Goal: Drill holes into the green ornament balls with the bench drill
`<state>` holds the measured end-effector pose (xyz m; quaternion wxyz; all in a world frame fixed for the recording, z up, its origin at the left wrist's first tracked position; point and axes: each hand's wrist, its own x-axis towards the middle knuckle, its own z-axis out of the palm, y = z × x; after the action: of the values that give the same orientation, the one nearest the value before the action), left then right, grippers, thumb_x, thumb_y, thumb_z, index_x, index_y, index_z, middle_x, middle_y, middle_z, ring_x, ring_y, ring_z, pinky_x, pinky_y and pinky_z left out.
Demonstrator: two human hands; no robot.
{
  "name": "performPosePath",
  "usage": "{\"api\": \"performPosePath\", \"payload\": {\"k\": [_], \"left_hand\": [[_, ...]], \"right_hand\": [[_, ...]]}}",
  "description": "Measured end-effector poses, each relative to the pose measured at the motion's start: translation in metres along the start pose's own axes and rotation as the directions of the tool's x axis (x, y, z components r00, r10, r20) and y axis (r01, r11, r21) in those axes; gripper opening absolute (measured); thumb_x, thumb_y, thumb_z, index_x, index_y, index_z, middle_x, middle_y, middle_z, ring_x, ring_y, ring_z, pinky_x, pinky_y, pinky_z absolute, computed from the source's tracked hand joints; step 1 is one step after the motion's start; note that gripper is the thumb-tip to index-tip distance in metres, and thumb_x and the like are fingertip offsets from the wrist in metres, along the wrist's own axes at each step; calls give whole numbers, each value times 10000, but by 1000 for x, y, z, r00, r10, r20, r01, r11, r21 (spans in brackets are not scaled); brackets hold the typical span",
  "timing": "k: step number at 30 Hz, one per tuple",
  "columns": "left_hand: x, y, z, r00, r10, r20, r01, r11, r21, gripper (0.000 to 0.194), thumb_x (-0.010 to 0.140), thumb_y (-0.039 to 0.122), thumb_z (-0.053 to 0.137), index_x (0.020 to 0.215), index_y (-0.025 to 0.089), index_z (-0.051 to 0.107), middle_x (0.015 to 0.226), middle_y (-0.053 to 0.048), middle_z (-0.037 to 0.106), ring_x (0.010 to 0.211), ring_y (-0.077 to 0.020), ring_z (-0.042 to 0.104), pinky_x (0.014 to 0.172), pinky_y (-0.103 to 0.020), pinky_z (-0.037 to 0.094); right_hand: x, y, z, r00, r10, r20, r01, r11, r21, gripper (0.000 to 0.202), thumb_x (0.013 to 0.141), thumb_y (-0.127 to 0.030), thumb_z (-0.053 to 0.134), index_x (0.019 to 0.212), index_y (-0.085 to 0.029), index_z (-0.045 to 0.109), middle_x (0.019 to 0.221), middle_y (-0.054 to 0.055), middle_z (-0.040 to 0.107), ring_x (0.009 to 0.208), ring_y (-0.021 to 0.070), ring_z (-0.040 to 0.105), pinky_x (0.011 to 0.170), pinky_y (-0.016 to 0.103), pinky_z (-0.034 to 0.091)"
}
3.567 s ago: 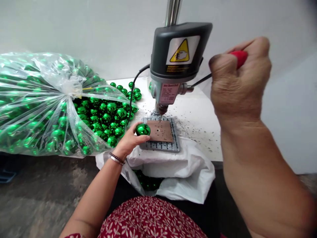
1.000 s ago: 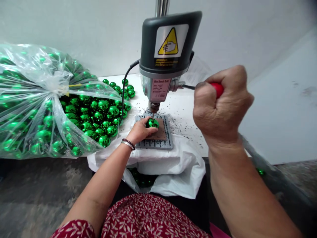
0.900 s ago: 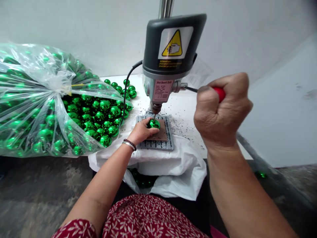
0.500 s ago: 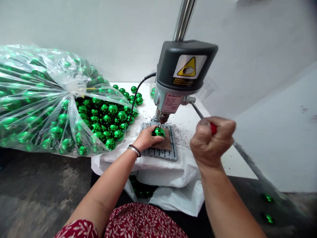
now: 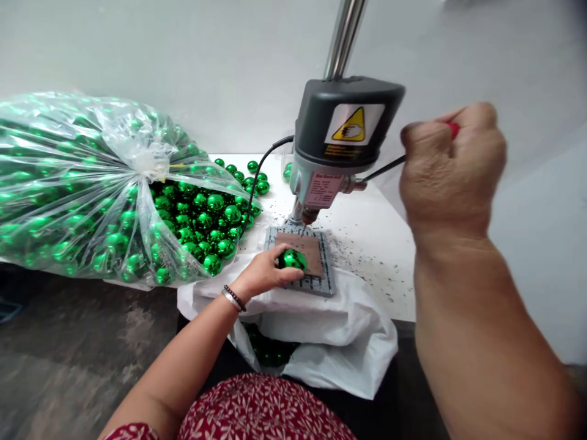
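My left hand (image 5: 268, 271) grips a shiny green ball (image 5: 293, 260) between thumb and fingers, over the front part of a brown board (image 5: 307, 247). That board lies on the grey base plate (image 5: 328, 284) of a bench drill (image 5: 346, 125). The drill bit (image 5: 304, 230) points down behind the ball, apart from it. Raised at the right, my right hand (image 5: 454, 171) is closed round the red knob (image 5: 453, 129) of the drill's feed lever (image 5: 387, 167). Most of the knob is hidden by the fist.
A large clear plastic bag (image 5: 151, 165) full of green balls lies at the left, its side open. Several loose balls (image 5: 252, 166) sit behind it. A black cable (image 5: 259, 168) runs from the drill. Dark shavings litter the white table (image 5: 389, 244). A white sack (image 5: 339, 360) with green balls hangs in front.
My right hand has swung up and right with the feed lever. The bit has risen off the ball. My left hand has drawn the ball toward me, out from under the bit.
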<state>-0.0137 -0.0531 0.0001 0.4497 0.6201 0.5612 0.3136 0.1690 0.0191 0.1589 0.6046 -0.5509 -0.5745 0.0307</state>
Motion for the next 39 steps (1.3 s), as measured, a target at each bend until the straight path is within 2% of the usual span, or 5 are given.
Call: {"api": "performPosePath", "payload": {"k": [9,20,30,34,39], "left_hand": [[-48,-4,-44,999,53,-5,-48,944,326,529,811,401,686,1285,177,617,1178,-132,701,800,-194,671,767,-299,510],[-16,-13,-85,962,-63,-265,272,261,926,338,793,232,566,1109,147,650,1092,-163,705,1083,-379,599,884,-520,461],[-28,11,-76,959,71,-275,-20,983,182,567,769,332,620,1284,194,429,1190,-105,577,954,-213,613,799,-351,523],[-22,0,-42,995,-44,-95,14,955,-297,585,735,332,664,1211,221,343,919,10,559,674,-99,538,614,-246,468],[-4,-16,-18,996,-10,-88,-3,989,-147,491,754,368,663,1173,195,475,918,0,581,792,-131,544,709,-256,458]], "right_hand": [[-6,-1,3,1000,23,-4,-23,999,-41,202,839,-184,452,690,-169,317,666,-63,315,616,11,272,705,267,292],[-4,-2,1,1000,6,-11,-6,1000,3,193,825,-123,468,699,-163,328,673,-64,362,609,3,282,644,220,268],[-7,6,4,998,-50,-32,52,995,79,159,840,-130,459,738,-175,346,715,-41,382,649,20,317,688,224,288],[-6,5,2,999,-41,-9,41,994,102,160,842,-136,482,749,-169,355,707,-50,387,648,14,324,684,210,293],[-6,1,-1,1000,9,8,-9,995,101,156,849,-128,495,754,-162,376,682,-54,395,641,16,327,674,202,296]]}}
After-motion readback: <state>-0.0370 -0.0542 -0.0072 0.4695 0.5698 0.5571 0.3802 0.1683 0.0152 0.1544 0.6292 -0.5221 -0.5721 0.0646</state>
